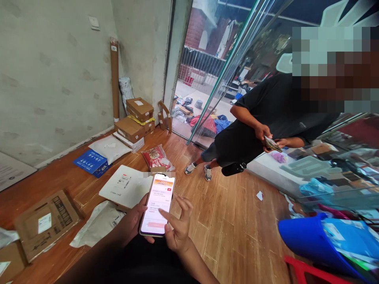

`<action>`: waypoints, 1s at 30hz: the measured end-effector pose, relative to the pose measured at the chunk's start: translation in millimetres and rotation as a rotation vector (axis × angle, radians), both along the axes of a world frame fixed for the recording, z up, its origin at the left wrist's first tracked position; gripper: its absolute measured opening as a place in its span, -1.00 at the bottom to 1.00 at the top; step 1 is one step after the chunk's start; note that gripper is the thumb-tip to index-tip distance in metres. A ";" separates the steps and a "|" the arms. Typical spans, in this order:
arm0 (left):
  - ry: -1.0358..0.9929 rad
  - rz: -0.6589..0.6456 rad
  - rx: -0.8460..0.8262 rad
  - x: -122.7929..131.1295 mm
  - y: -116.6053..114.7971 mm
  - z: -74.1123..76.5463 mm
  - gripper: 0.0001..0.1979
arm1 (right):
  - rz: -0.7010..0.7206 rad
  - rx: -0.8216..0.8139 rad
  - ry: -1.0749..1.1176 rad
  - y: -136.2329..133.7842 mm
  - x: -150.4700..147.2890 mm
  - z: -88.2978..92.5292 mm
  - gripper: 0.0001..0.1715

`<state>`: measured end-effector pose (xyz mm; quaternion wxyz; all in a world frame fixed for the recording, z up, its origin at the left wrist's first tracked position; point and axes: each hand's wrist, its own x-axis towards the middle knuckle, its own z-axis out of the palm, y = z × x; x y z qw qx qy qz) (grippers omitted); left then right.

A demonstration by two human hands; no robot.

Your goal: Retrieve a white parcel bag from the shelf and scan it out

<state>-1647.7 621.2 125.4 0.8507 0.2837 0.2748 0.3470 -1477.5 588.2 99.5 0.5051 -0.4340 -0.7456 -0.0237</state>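
A smartphone [156, 205] with a lit white screen stands upright in front of my body, orange banner at its top. My left hand [137, 217] is wrapped round its left edge and lower back. Over the screen's right side is my right hand [179, 227], empty, its fingers apart and the index fingertip at the lower middle of the display. Whether that fingertip touches the glass I cannot tell. Just behind the phone lies a flat white box [124, 183] with printed labels. A pale plastic mailer [96, 225] is on the floor by my left forearm.
Cardboard boxes [134, 128], a blue box [93, 161] and a red bag [156, 157] lie along the wall. A person in dark clothes [260, 106] holds a phone by the glass door. At right are a blue bin [304, 232] and a red stool [310, 272].
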 end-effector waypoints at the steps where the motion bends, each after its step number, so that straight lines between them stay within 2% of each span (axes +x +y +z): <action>1: -0.007 -0.005 0.000 -0.6 -0.3 -1.1 -0.37 | -0.035 -0.032 0.012 0.3 -0.8 -0.3 -0.56; 5: -0.019 -0.018 0.005 -3.3 -0.8 -4.9 -0.43 | -0.100 -0.112 0.062 0.7 -1.3 -1.5 -0.49; 11: -0.060 -0.018 -0.003 -3.8 0.6 -6.3 -0.34 | 0.054 0.046 0.012 -0.4 1.7 0.0 -0.58; 18: -0.040 -0.015 -0.001 -4.4 -0.2 -5.4 -0.40 | -0.084 -0.112 0.081 2.1 -3.3 1.3 -0.51; 25: -0.055 0.004 -0.009 -3.6 -0.9 -4.2 -0.37 | 0.071 0.039 0.011 0.4 0.2 -0.4 -0.59; 30: -0.015 0.001 -0.005 -5.2 -1.8 -3.1 -0.38 | -0.019 -0.060 0.036 1.6 -3.8 0.7 -0.52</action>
